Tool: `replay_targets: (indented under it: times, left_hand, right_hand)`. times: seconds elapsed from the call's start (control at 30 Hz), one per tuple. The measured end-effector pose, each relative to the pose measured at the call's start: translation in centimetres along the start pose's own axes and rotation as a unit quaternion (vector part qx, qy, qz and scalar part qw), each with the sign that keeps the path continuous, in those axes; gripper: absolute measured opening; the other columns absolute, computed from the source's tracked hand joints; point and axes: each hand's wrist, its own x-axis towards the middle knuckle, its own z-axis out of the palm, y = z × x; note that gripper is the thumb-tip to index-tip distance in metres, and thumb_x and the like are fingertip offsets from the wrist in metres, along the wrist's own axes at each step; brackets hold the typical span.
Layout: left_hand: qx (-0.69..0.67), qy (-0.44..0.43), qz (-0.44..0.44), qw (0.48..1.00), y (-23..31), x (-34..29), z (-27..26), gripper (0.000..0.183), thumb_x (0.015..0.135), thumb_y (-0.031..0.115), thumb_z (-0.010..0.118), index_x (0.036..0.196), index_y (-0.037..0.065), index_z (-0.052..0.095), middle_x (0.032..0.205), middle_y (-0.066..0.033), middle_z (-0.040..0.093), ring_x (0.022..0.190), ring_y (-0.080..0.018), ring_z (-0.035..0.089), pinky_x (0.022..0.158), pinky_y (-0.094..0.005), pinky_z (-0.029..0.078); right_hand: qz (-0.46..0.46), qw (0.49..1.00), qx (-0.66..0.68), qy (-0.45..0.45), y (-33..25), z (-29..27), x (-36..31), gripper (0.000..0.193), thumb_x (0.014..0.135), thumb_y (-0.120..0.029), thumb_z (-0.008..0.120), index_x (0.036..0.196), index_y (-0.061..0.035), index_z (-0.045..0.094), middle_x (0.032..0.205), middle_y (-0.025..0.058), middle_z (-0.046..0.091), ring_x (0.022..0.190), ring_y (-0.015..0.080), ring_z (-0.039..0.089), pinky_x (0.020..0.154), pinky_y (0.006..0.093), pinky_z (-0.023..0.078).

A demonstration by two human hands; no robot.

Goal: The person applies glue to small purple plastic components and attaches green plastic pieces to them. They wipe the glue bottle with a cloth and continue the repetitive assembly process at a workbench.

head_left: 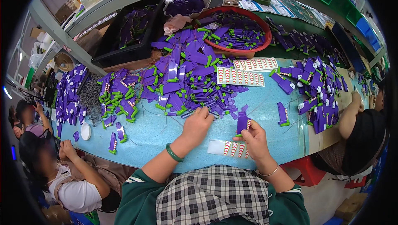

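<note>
My right hand (256, 141) grips a purple plastic piece (242, 122) with a green end, held upright above the blue table; a red-and-white striped sticker shows along its side. Under that hand lies a sheet of striped stickers (229, 148), partly covered by the fingers. My left hand (198, 124) has its fingers drawn together at the near edge of a big heap of purple and green pieces (184, 73); whatever is between the fingertips is hidden. A green bangle (174, 153) circles my left wrist.
More sticker sheets (240, 77) lie right of the heap. A red basin (265, 28) and a black tray (143, 53) of purple pieces stand behind. Stickered pieces (319, 96) are piled right. A white dish (86, 131) sits left. People work at both sides.
</note>
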Motion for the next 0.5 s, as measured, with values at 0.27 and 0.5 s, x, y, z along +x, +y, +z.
replay_targets:
  times: [0.27,0.5]
  left_hand:
    - [-0.667,-0.148,-0.181,0.707,1.5,-1.3,-2.1,0.014,0.083,0.001,0.064,0.093,0.002,0.055,0.094,-0.0077,0.062,0.081,-0.0159,0.062,0.070,-0.0295,0.051]
    - [-0.803,-0.050,-0.211,0.556,3.8,-3.0,-2.9,0.019,0.086,-0.005,0.056,0.105,-0.001,0.053,0.103,-0.0078,0.057,0.091,-0.0161,0.059,0.081,-0.0300,0.050]
  right_hand:
    - [-0.130,0.967,-0.155,-0.156,-2.1,1.6,-0.1,0.033,0.081,0.009,0.056,0.113,0.0032,0.061,0.117,0.0081,0.046,0.095,0.0134,0.055,0.074,0.0263,0.053]
    - [0.121,0.960,0.232,-0.094,0.0,3.4,-0.2,0.019,0.084,0.001,0.061,0.103,0.0008,0.062,0.097,0.0072,0.061,0.081,0.0142,0.059,0.072,0.0257,0.050]
